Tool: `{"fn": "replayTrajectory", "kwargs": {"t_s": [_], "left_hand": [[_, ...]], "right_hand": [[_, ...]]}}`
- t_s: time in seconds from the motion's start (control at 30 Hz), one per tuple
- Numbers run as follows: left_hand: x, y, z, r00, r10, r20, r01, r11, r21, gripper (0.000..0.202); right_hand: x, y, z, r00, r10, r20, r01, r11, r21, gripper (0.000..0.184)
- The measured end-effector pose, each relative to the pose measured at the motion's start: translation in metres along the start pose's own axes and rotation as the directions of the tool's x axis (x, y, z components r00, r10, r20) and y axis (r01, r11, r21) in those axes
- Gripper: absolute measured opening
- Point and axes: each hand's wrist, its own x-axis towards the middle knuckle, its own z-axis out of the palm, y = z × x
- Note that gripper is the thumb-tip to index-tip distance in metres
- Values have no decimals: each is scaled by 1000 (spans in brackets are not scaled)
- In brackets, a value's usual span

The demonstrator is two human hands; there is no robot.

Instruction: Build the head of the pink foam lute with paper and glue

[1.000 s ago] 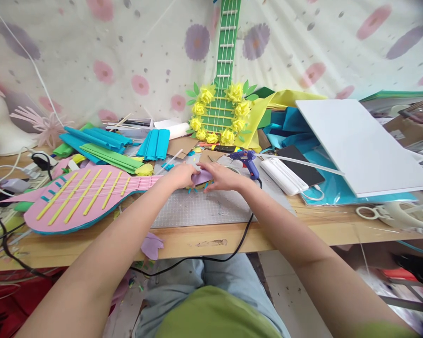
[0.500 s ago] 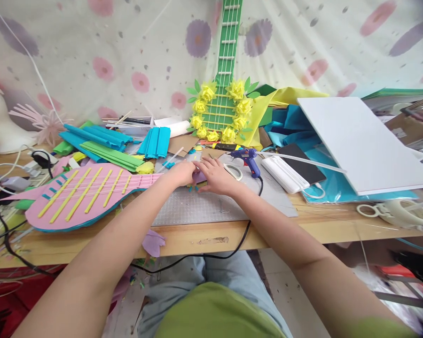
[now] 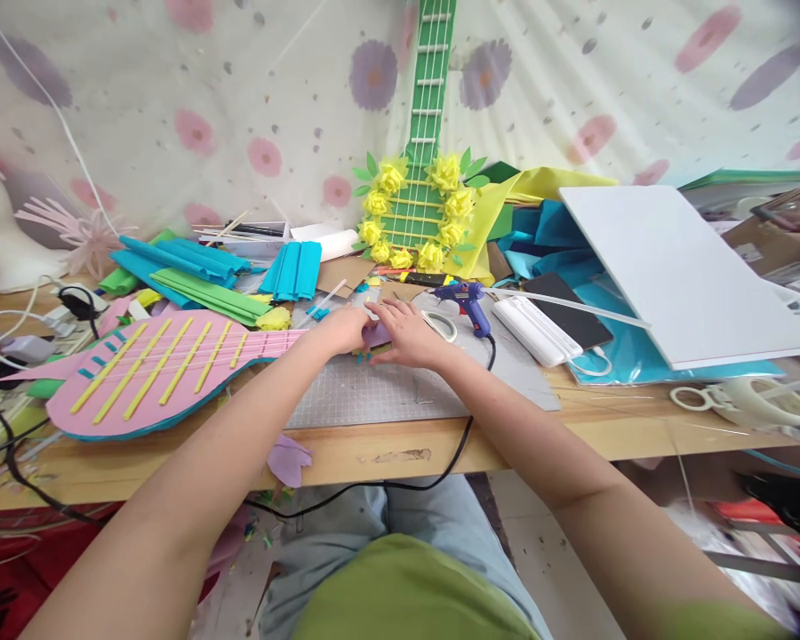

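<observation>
Over the grey cutting mat (image 3: 347,400), my two hands meet around a small piece of purple paper (image 3: 377,335). My left hand (image 3: 344,331) has its fingers bent in at the paper's left side, with the fingertips partly hidden. From the other side, my right hand (image 3: 408,334) pinches the paper between thumb and fingers. To the right lie white-handled scissors (image 3: 442,325) and a blue hot glue gun (image 3: 468,305) with a glue stick in its back. Left of my hands rests a pink paper lute-shaped piece (image 3: 153,373) with yellow strips and a blue edge.
A green paper instrument with yellow flowers (image 3: 416,191) leans at the back. Folded blue paper (image 3: 292,271) and green paper (image 3: 206,293) lie left. At right are a white power strip (image 3: 537,331), white board (image 3: 673,276) and tape roll (image 3: 773,404). A black cord (image 3: 463,444) crosses the table edge.
The view has shifted very slightly. Both hands stay at the purple paper with hardly any visible movement.
</observation>
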Motion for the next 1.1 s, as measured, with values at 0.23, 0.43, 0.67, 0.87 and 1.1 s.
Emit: {"fn": "replayTrajectory", "kwargs": {"t_s": [0.23,0.43,0.67,0.87,1.1], "left_hand": [[-9,-6,-4,999,-14,-44,8,990,-142,58],[-18,-23,-12,994,-110,-30,74,823,-563,91],[-16,-41,-5,940,-261,-221,16,678,-735,39],[-26,-57,-7,822,-489,-291,248,768,-591,19],[-53,-71,7,946,-305,-109,200,815,-544,41]], "right_hand": [[-5,19,-11,988,35,-151,0,976,220,90],[-20,40,-17,929,272,-250,-163,909,384,68],[-27,47,2,812,471,-344,-212,789,577,34],[-28,53,14,735,628,-255,-349,673,652,21],[-29,62,24,710,675,-202,-398,621,675,18]]}}
